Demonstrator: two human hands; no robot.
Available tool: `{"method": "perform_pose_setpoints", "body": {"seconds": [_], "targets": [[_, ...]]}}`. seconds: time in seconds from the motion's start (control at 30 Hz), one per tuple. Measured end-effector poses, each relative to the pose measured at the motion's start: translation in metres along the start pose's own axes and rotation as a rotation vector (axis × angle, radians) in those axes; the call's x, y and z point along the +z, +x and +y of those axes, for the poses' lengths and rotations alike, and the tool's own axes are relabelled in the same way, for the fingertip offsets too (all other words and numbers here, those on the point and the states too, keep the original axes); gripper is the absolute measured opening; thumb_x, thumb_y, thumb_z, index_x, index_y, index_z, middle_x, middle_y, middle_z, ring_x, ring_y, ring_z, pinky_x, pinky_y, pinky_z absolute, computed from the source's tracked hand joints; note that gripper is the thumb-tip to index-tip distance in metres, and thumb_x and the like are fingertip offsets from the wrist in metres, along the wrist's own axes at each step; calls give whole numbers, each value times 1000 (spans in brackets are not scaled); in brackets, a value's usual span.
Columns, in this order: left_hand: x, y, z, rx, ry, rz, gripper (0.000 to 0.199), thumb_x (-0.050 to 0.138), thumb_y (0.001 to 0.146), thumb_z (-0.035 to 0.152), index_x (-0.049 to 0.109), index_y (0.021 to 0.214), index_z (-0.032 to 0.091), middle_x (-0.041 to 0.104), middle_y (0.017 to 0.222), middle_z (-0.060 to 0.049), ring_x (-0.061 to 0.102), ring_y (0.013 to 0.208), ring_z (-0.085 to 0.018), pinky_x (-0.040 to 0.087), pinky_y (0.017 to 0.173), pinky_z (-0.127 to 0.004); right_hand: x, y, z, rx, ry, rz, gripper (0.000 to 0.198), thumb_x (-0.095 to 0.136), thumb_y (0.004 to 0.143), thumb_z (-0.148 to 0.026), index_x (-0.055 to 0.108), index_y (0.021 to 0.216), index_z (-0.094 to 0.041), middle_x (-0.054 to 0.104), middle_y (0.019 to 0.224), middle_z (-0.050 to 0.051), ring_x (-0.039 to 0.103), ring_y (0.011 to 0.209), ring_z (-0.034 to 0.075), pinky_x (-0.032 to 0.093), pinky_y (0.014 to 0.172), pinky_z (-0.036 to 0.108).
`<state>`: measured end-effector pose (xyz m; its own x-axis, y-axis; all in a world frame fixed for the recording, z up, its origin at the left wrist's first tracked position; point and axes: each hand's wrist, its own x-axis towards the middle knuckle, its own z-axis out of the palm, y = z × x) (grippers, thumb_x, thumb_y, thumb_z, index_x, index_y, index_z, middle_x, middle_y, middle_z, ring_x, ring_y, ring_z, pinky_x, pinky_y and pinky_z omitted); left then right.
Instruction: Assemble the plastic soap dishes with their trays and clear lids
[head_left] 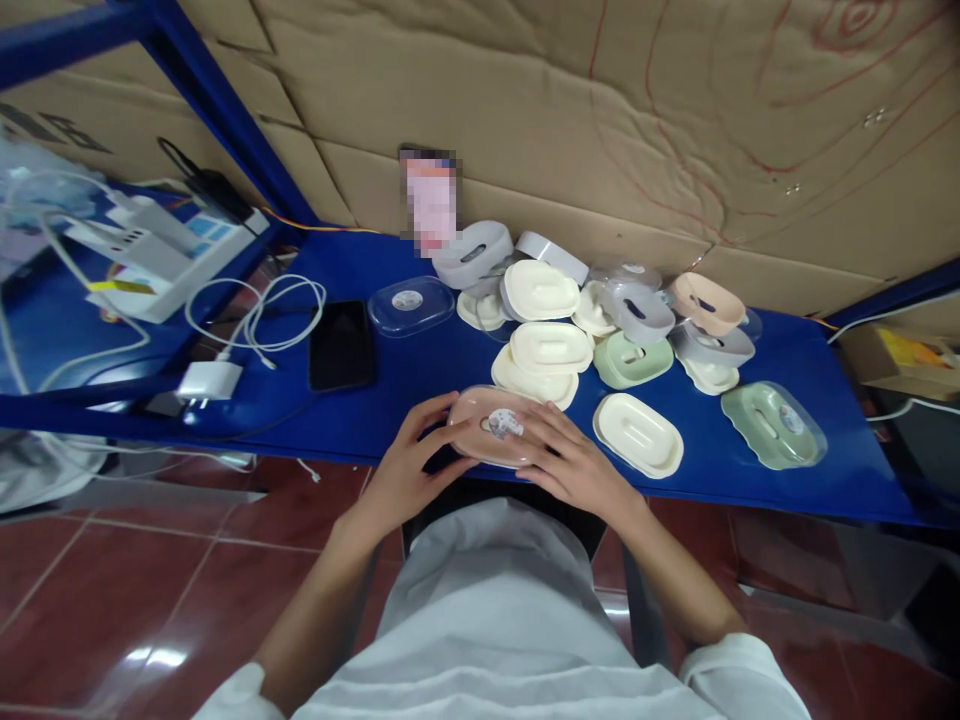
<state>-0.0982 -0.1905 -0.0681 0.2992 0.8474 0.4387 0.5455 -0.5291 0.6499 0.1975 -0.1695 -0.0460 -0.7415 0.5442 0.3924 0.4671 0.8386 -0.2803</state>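
Observation:
A pinkish-brown soap dish [474, 438], with a clear lid and a round printed sticker on top, is at the front edge of the blue table. My left hand [407, 470] grips its left end, the thumb at the near side and the fingers at the far side. Across the right end lie the fingers of my right hand [576, 462], partly covering the lid. Just beyond are cream soap dish parts [551, 347], stacked. A cream dish [637, 435] sits right of my right hand, and a green dish [634, 360] stands behind it.
Several grey, cream and peach dish parts [706, 302] crowd the back. A lidded green dish [776, 425] lies far right, a clear lid [411, 305] left of the pile. Further left are a black phone [341, 345], white charger [210, 382] and power strip [184, 265]. Cardboard [525, 90] stands behind.

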Motion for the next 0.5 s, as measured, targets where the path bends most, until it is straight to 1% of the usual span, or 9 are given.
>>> {"method": "perform_pose_setpoints", "body": {"seconds": [0.07,0.13,0.23,0.3,0.4,0.5], "targets": [[1,0,0,-8,2,1,38,74,101,32,66,139,33,51,156,-9,57,145,-28,57,117,-48,1,1,-1,16,-23,-21,52,61,109,-27,51,160,-23,53,164,10,32,164,28,37,133,58],[1,0,1,-16,-6,-15,38,73,101,32,66,138,32,48,162,-10,54,149,-30,56,119,-50,2,1,-2,20,-22,-39,52,58,109,-23,50,161,-24,49,167,9,28,165,28,37,133,58],[0,0,2,-44,-31,-54,39,73,101,34,65,139,30,44,169,-12,51,153,-31,54,121,-52,3,0,-2,11,-11,-29,52,55,110,-21,49,162,-23,48,168,8,28,165,28,36,134,60],[0,-1,1,-67,-38,-70,40,74,101,37,65,140,29,46,169,-11,53,152,-31,53,121,-51,3,-1,-3,4,-17,-27,52,54,110,-20,48,162,-22,47,169,9,28,165,29,34,134,61],[1,-3,-1,-73,-22,-56,40,74,101,41,67,138,29,48,168,-10,56,150,-30,55,120,-49,5,-2,-4,-1,-52,-32,53,53,109,-17,48,162,-21,48,168,10,27,165,30,33,135,61],[4,-5,-3,-70,-3,-44,42,72,101,43,66,141,29,49,168,-11,56,149,-30,55,119,-50,7,1,-5,8,-56,-23,54,53,109,-16,48,162,-23,50,167,10,28,165,29,35,134,60]]}}
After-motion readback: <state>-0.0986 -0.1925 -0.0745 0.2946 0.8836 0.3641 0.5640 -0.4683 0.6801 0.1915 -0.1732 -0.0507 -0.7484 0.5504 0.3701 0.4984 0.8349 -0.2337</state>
